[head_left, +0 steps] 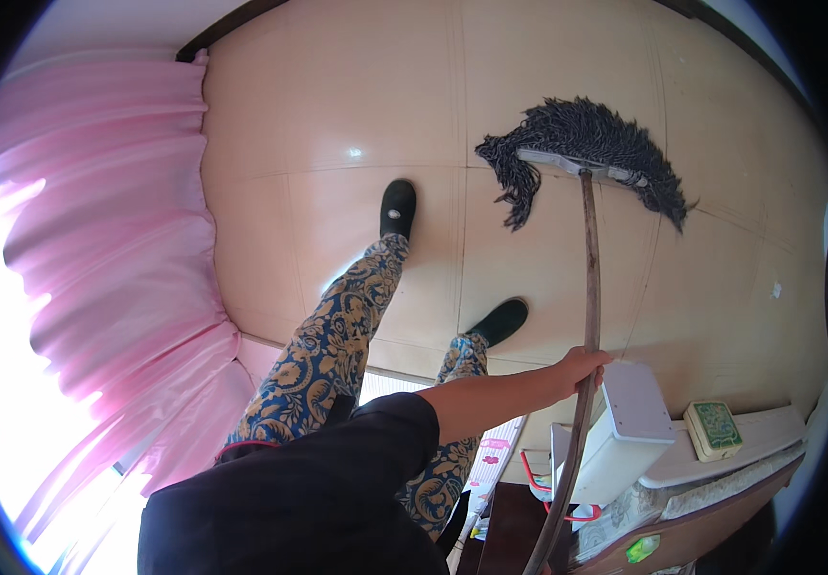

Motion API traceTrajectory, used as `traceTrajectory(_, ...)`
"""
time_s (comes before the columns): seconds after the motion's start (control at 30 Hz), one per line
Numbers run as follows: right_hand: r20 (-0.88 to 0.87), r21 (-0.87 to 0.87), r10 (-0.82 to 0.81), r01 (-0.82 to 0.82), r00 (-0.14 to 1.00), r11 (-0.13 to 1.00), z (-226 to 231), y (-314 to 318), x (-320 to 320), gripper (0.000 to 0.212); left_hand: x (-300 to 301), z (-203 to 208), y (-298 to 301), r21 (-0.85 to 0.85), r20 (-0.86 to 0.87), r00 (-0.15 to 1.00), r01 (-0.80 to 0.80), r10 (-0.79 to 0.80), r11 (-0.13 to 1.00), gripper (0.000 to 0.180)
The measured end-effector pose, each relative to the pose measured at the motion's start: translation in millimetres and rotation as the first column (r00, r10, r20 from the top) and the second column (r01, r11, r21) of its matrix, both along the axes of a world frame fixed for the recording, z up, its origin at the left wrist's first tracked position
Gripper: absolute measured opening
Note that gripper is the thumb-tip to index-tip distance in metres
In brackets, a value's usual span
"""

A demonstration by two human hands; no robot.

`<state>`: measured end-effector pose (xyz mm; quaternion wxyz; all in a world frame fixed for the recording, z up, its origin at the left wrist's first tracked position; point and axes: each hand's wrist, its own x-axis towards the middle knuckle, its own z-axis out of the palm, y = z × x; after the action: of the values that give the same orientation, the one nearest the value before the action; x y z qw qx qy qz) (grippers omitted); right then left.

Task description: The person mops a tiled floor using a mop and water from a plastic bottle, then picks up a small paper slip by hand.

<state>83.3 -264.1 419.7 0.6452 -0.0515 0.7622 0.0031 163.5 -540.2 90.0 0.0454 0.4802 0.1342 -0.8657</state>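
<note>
My black sleeve [337,465] lies nearest. My left hand [582,369] is wrapped round a wooden mop handle [592,268]; my right hand is out of view, so I cannot tell its grip. The dark grey mop head [591,144] rests on the tan floor [337,86], ahead and right of my dark clogs [397,206]. The left clog's pale badge [396,214] is too small to read. Farther right sits a box [714,428] with a green-patterned top.
</note>
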Motion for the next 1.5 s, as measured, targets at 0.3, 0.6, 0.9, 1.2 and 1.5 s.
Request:
traceTrajectory(0.3, 0.075, -0.155, 0.567, -0.552, 0.82, 0.819, -20, -153, 41, 0.058, 147, 4, -65, 0.007, 0.04, 0.958, -0.285, 0.284, 0.959, 0.019)
traceTrajectory(0.6, 0.43, -0.159, 0.697, -0.712, 0.574, 0.684, -155, -410, 180, 0.067, 374, -60, -253, -0.288, 0.336, 0.708, -0.551, 0.622, 0.783, 0.016)
traceTrajectory(0.9, 0.437, -0.594, 0.694, -0.396, 0.572, 0.701, -290, -569, 383, 0.05, 492, -43, -330, -0.495, 0.467, 0.46, -0.571, 0.755, 0.654, 0.019)
traceTrajectory(1.2, 0.792, -0.262, 0.165, 0.083, 0.587, 0.961, -245, -486, 312, 0.051, 482, -30, -307, -0.449, 0.614, 0.588, -0.288, 0.527, 0.846, 0.018)
traceTrajectory(1.5, 0.706, -0.086, 0.044, 0.024, 0.706, 0.996, -172, -372, 136, 0.055, 351, -41, -251, -0.293, 0.603, 0.693, -0.269, 0.396, 0.918, 0.02)
